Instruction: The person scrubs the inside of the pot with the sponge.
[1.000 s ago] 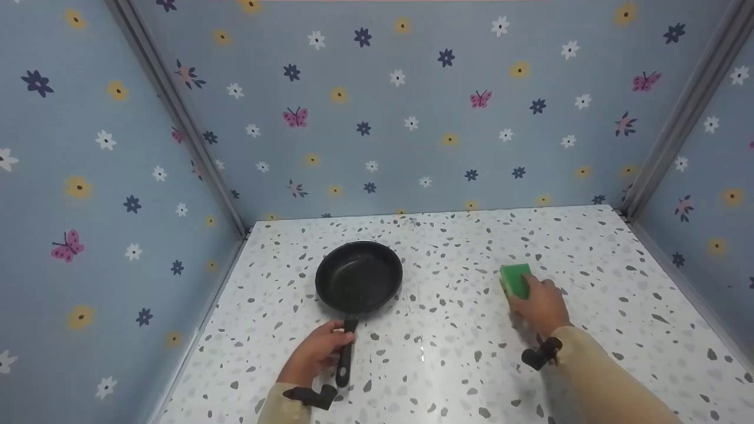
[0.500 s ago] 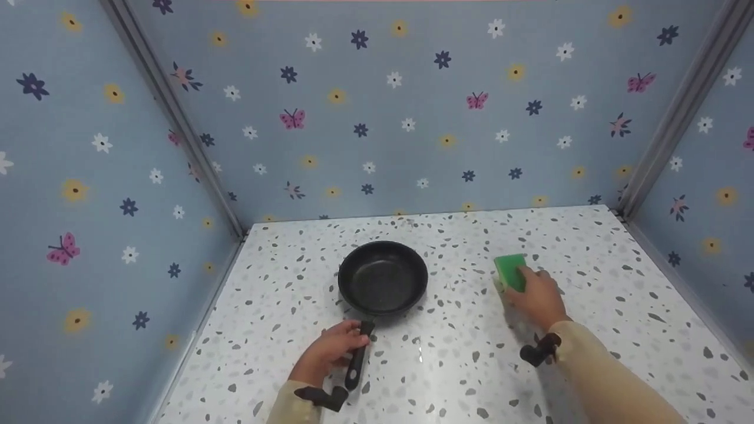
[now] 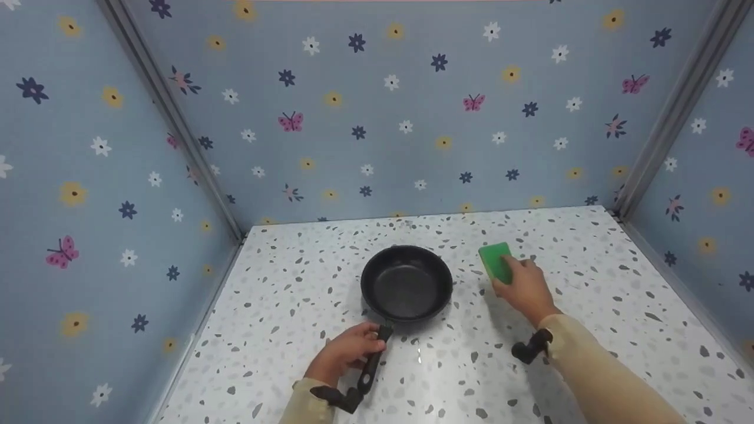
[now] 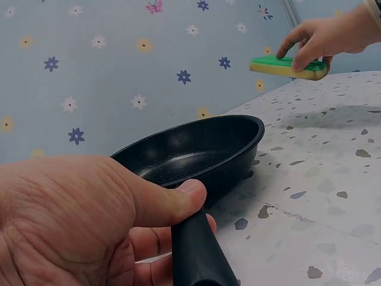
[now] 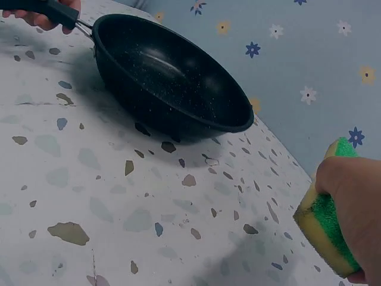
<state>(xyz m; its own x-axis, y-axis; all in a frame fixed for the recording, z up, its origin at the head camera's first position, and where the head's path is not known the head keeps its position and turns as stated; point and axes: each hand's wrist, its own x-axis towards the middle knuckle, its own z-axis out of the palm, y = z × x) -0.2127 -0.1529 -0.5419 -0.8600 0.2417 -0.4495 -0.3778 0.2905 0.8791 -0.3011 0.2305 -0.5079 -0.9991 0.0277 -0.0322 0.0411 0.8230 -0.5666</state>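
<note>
A black frying pan (image 3: 406,285) is near the middle of the speckled tabletop, its handle toward me. My left hand (image 3: 347,351) grips the handle (image 4: 199,250) close to the pan body, the thumb lying over its top in the left wrist view. To the right of the pan, my right hand (image 3: 526,290) holds a green and yellow sponge (image 3: 496,262) between thumb and fingers. In the left wrist view this sponge (image 4: 289,67) hangs above the table, yellow side down, with a shadow beneath. The pan's inside shows nothing in it.
The white speckled table (image 3: 283,282) is bounded by a flowered blue wall (image 3: 353,106) at the back. Similar panels stand on both sides, with grey metal posts (image 3: 677,112) at the corners. Each wrist wears a small black mount (image 3: 532,346).
My left hand has moved the pan to the right. My right hand has lifted the sponge and brought it left and farther back, nearer the pan.
</note>
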